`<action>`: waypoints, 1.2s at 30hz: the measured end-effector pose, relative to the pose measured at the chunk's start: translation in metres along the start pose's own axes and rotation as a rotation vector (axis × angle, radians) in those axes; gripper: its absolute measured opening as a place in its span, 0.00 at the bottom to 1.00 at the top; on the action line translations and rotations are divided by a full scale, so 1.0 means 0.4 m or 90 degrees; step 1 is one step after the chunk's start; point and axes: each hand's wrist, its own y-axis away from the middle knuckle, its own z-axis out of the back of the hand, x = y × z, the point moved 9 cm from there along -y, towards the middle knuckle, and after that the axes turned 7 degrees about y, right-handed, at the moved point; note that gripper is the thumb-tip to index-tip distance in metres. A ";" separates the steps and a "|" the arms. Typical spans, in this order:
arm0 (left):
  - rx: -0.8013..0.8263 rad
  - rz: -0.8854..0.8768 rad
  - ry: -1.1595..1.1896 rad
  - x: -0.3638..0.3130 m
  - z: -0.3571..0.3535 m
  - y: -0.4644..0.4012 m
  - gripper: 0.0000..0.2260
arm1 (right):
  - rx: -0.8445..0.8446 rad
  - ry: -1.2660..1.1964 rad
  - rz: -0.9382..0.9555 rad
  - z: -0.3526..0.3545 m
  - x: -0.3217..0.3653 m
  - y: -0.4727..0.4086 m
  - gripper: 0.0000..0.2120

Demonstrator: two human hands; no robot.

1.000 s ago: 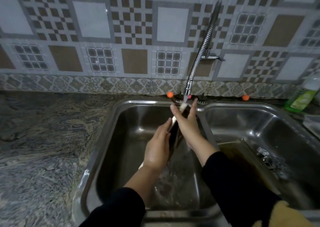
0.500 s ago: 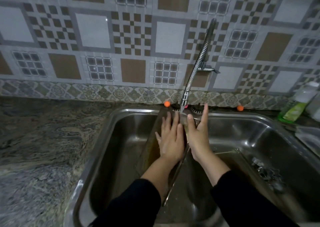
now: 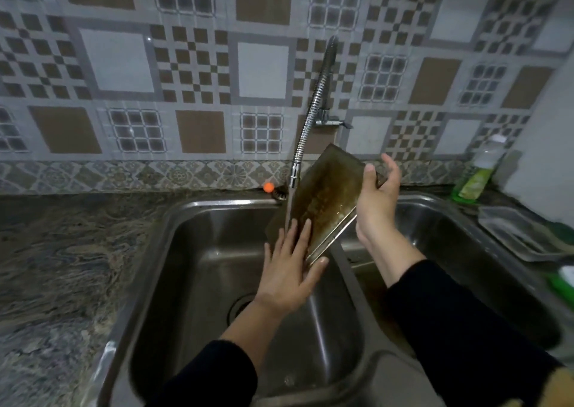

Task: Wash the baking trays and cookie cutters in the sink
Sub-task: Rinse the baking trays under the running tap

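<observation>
Count on inspection: one baking tray (image 3: 326, 195); two hands, left (image 3: 289, 270) and right (image 3: 377, 198); one sink (image 3: 198, 207) with two basins; one tap (image 3: 310, 117); one green bottle (image 3: 472, 179); one clear container (image 3: 521, 235) on the counter (image 3: 62, 266).

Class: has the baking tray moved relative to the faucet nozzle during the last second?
Yes. The baking tray has swung up and rightward, now beside the faucet nozzle.

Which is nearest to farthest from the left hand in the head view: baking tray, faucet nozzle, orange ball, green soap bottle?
From the left hand:
1. Baking tray: its fingers rest flat on the tray's lower end.
2. Faucet nozzle: just above the fingertips, water running past them.
3. Orange ball: on the sink's back ledge, up-left; close to the nozzle in rank.
4. Green soap bottle: far right on the counter.
</observation>
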 end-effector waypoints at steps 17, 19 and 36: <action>-0.262 -0.151 0.169 -0.331 0.093 -0.108 0.33 | 0.219 0.358 0.194 0.081 0.146 -0.196 0.24; -0.252 -0.134 0.284 -0.355 0.066 -0.123 0.30 | 0.196 0.553 0.164 0.157 0.057 -0.227 0.25; 0.222 0.298 -0.222 -0.126 -0.378 0.002 0.33 | 0.333 0.639 -0.195 0.500 -0.493 -0.237 0.29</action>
